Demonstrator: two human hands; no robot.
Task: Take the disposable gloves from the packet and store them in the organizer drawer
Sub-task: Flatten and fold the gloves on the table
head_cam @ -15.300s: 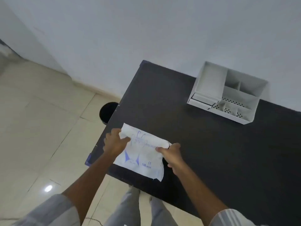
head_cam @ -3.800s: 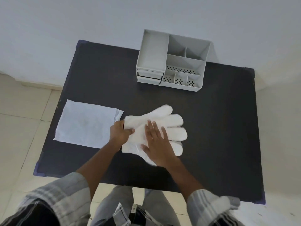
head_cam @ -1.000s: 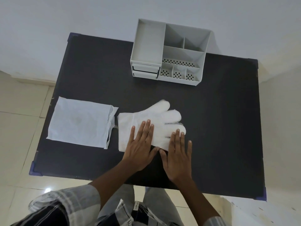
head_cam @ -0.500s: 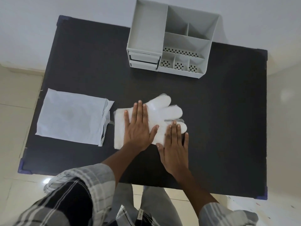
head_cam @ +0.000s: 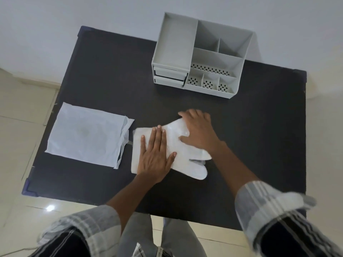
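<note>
A flat stack of white disposable gloves lies on the black table, cuffs to the left and fingers to the right. My left hand presses flat on the cuff half, fingers spread. My right hand lies over the far glove fingers, its fingertips curled around their far edge and its thumb on top. The torn white packet lies flat to the left, its open end facing the gloves. The grey organizer stands at the back, with two shut drawers at its front left.
The organizer has open compartments with perforated floors on its right side. A white wall runs behind the table and a tiled floor lies to the left. My plaid sleeves and legs are at the near table edge.
My right hand has moved from the near side of the glove fingers to their far edge and curled around it. My left hand stays pressed on the cuffs.
</note>
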